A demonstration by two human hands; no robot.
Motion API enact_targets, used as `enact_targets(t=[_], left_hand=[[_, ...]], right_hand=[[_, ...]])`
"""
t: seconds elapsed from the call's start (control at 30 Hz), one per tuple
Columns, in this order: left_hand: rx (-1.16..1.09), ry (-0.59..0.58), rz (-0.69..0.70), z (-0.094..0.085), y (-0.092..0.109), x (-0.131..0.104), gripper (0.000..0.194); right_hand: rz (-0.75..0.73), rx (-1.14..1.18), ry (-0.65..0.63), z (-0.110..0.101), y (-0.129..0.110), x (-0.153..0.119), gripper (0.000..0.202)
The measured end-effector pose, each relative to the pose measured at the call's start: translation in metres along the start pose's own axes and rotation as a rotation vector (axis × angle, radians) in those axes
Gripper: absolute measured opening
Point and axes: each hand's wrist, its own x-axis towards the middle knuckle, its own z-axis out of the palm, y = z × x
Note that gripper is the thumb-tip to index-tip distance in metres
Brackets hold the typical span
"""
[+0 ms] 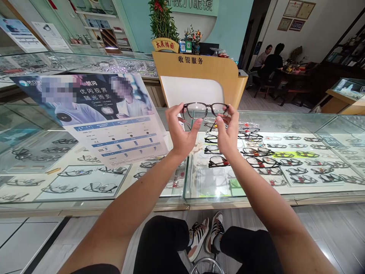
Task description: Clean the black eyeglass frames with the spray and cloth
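Note:
Both my hands hold up one pair of eyeglasses point(209, 104) with a dark upper frame and clear lenses, above the glass display counter point(186, 190). My left hand point(181, 131) is closed on the left end of the frame, thumb below the lens. At the right end, my right hand point(229, 131) grips the frame in the same way. The temples extend back below the front and are partly hidden by my fingers. Rows of other eyeglasses point(258, 152) lie under the glass beneath my hands.
A printed leaflet point(114, 125) stands on the counter at the left. Beyond it is a wooden cashier desk point(199, 68) with a plant point(163, 23). Two people point(272, 61) sit at a table at the back right. My shoes point(207, 234) are below the counter's front edge.

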Motion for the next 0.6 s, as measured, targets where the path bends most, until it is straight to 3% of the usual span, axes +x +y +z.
enact_targets(t=[0.33,0.6], left_hand=[[-0.023,-0.009,-0.012,-0.0032,-0.0025,0.0000,0.089],[-0.006,-0.020,-0.018,-0.0013,-0.0048,0.0031,0.083]], right_hand=[[0.039,0.007,-0.001,-0.0006,-0.0044,-0.0004,0.064],[-0.047,-0.085,0.042,-0.0040,-0.0054,0.0028,0.067]])
